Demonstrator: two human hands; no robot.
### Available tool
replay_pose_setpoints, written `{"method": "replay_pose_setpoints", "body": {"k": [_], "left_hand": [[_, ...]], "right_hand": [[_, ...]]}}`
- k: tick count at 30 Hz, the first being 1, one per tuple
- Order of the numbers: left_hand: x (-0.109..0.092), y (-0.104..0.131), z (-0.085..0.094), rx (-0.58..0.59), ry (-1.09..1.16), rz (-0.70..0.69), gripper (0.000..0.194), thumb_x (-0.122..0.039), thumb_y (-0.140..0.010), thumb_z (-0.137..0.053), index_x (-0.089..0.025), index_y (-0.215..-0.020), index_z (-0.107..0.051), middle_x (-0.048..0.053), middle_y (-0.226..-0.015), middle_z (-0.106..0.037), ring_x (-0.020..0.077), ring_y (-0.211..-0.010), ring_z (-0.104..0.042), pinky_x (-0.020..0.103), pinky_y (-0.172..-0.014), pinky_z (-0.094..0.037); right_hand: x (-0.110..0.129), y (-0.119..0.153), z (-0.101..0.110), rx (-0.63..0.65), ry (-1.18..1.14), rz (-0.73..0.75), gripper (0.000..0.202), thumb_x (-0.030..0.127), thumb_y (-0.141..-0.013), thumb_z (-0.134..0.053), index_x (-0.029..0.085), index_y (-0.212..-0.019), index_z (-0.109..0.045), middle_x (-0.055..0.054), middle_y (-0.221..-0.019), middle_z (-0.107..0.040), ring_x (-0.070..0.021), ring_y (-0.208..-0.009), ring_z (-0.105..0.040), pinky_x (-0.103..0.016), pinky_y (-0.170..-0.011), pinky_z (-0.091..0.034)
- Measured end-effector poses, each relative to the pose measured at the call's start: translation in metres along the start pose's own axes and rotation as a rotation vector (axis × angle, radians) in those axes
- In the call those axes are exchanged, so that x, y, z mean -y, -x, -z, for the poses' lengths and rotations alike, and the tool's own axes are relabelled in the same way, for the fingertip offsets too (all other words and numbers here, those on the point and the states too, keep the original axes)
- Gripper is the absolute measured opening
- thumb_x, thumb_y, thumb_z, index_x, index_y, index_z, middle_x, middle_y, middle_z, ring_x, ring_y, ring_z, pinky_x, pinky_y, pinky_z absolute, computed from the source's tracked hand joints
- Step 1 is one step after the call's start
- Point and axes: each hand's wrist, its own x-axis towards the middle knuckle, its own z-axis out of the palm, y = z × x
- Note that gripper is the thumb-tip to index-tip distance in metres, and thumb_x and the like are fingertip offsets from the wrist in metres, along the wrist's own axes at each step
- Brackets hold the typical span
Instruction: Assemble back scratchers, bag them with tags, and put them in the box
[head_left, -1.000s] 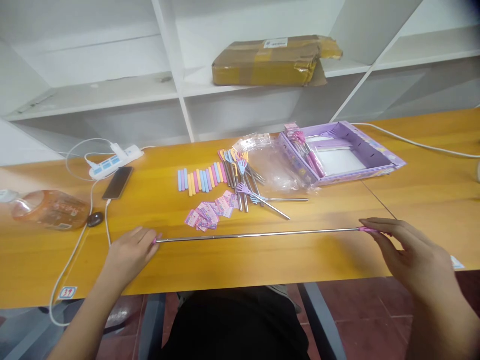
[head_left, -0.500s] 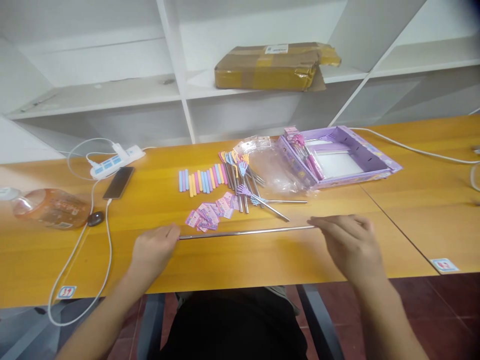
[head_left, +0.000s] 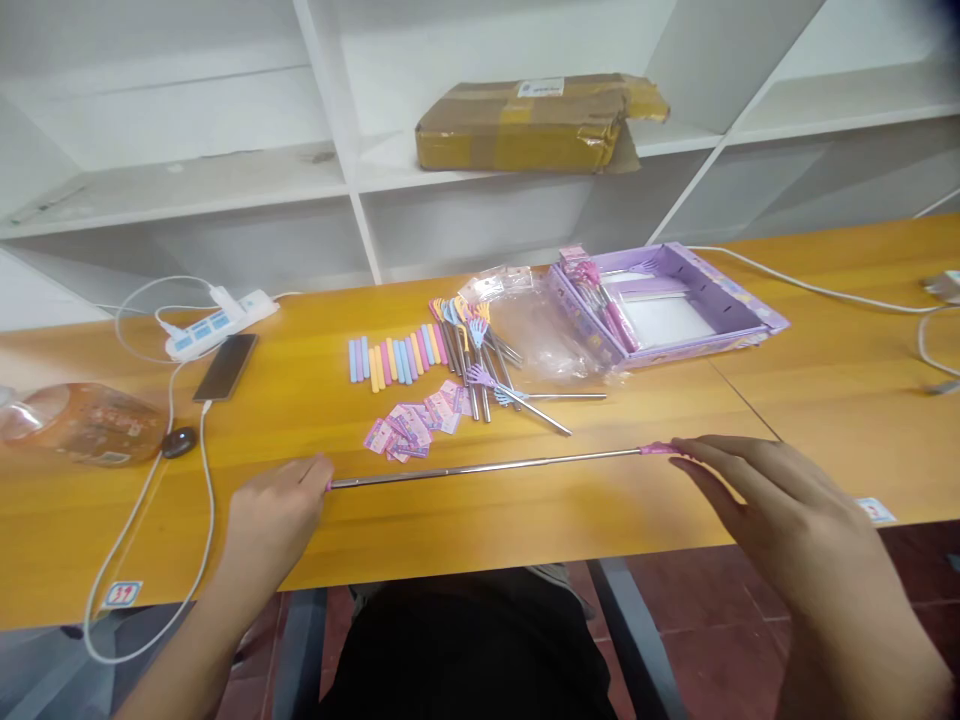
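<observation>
A telescopic back scratcher (head_left: pixel 487 467) stretches between my hands, its metal rod drawn out long above the table's front part. My left hand (head_left: pixel 277 510) is closed around its handle end; only a bit of pink shows there. At the other end, the fingers of my right hand (head_left: pixel 780 510) pinch the pink claw head, which they partly cover. Behind the rod lie several more back scratchers (head_left: pixel 491 350) in a pile, with purple, blue, yellow and pink heads. Beside them are a row of coloured handle sleeves (head_left: pixel 396 360) and scattered pink cards (head_left: pixel 409 428).
A purple display box (head_left: pixel 705 350) holds bagged pink back scratchers, with clear plastic bags (head_left: pixel 525 330) beside it. To the left are a phone (head_left: pixel 226 367), a power strip (head_left: pixel 221 325), cables and an orange bottle (head_left: pixel 97 425). A cardboard box (head_left: pixel 517 130) sits on the shelf.
My hands have moved farther apart, the right one outward to the right. The rod looks longer, and its pink claw head now shows at my right fingers.
</observation>
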Motion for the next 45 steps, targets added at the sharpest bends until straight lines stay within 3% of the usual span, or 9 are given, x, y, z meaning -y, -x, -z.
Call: {"method": "replay_pose_setpoints", "body": {"k": [10, 15, 19, 23, 26, 30, 34, 41, 45], "left_hand": [[0.0, 0.005, -0.001, -0.12, -0.052, -0.064, 0.033, -0.01, -0.1, -0.054, -0.022, -0.071, -0.065, 0.001, -0.056, -0.061, 0.0198, -0.052, -0.059, 0.034, -0.055, -0.029], [0.002, 0.01, -0.01, -0.123, -0.039, -0.083, 0.031, -0.008, -0.099, -0.054, -0.02, -0.074, -0.067, 0.001, -0.058, -0.064, 0.0199, -0.051, -0.061, 0.033, -0.053, -0.03], [-0.014, 0.005, -0.015, 0.082, 0.038, -0.029, 0.023, -0.007, -0.093, -0.056, -0.019, -0.079, -0.07, 0.003, -0.061, -0.066, 0.0225, -0.054, -0.065, 0.032, -0.051, -0.029], [-0.068, -0.031, 0.002, 0.424, 0.167, 0.094, 0.022, -0.009, -0.097, -0.055, -0.017, -0.09, -0.074, 0.009, -0.072, -0.074, 0.0268, -0.068, -0.075, 0.03, -0.054, -0.039], [-0.107, -0.067, 0.019, 0.633, 0.292, 0.072, 0.031, -0.004, -0.099, -0.048, -0.016, -0.108, -0.075, 0.014, -0.092, -0.081, 0.0306, -0.086, -0.081, 0.032, -0.064, -0.052], [-0.121, -0.085, 0.02, 0.732, 0.299, 0.13, 0.036, -0.004, -0.101, -0.044, -0.016, -0.118, -0.073, 0.017, -0.102, -0.081, 0.0356, -0.095, -0.081, 0.041, -0.074, -0.059], [-0.116, -0.067, -0.001, 0.694, 0.318, 0.14, 0.032, -0.007, -0.103, -0.044, -0.016, -0.113, -0.072, 0.016, -0.099, -0.08, 0.0346, -0.092, -0.08, 0.042, -0.074, -0.059], [-0.124, -0.04, -0.015, 0.216, 0.372, 0.111, 0.026, -0.021, -0.1, -0.065, -0.014, -0.125, -0.069, 0.015, -0.113, -0.075, 0.0324, -0.107, -0.07, 0.046, -0.092, -0.054], [-0.124, -0.04, -0.016, 0.17, 0.342, 0.098, 0.015, -0.02, -0.105, -0.058, -0.016, -0.105, -0.072, 0.012, -0.098, -0.074, 0.03, -0.094, -0.069, 0.042, -0.08, -0.049]], "right_hand": [[-0.001, 0.012, -0.044, 0.07, -0.211, -0.05, 0.031, 0.017, -0.109, -0.054, 0.026, -0.134, -0.069, -0.007, -0.12, -0.079, -0.0209, -0.101, -0.08, -0.033, -0.088, -0.064], [-0.008, 0.022, -0.05, 0.094, -0.191, -0.042, 0.038, 0.006, -0.105, -0.049, 0.027, -0.128, -0.071, -0.003, -0.118, -0.08, -0.018, -0.1, -0.08, -0.029, -0.087, -0.063], [0.008, 0.011, -0.055, -0.003, -0.226, -0.018, 0.041, 0.002, -0.102, -0.055, 0.027, -0.13, -0.072, -0.004, -0.115, -0.081, -0.0189, -0.1, -0.081, -0.03, -0.097, -0.063], [0.06, -0.015, -0.08, 0.044, -0.455, 0.091, 0.048, 0.001, -0.103, -0.051, 0.024, -0.141, -0.068, -0.009, -0.125, -0.079, -0.0216, -0.114, -0.078, -0.036, -0.104, -0.064], [0.108, -0.031, -0.102, 0.091, -0.581, 0.198, 0.056, 0.001, -0.103, -0.046, 0.024, -0.151, -0.062, -0.012, -0.127, -0.078, -0.0253, -0.122, -0.075, -0.044, -0.109, -0.064], [0.146, -0.038, -0.118, 0.066, -0.626, 0.108, 0.059, -0.004, -0.1, -0.045, 0.022, -0.15, -0.061, -0.014, -0.125, -0.076, -0.0269, -0.119, -0.074, -0.048, -0.107, -0.065], [0.151, -0.035, -0.119, 0.179, -0.638, 0.103, 0.043, 0.0, -0.103, -0.05, 0.02, -0.138, -0.065, -0.013, -0.119, -0.077, -0.0273, -0.11, -0.075, -0.046, -0.096, -0.067], [0.152, -0.027, -0.12, 0.245, -0.67, -0.131, 0.019, 0.015, -0.111, -0.049, 0.02, -0.117, -0.066, -0.009, -0.102, -0.074, -0.0236, -0.088, -0.074, -0.037, -0.078, -0.063], [0.153, -0.029, -0.11, 0.278, -0.747, -0.169, 0.018, 0.018, -0.113, -0.047, 0.022, -0.115, -0.065, -0.006, -0.1, -0.073, -0.0213, -0.086, -0.073, -0.034, -0.077, -0.06]]}}
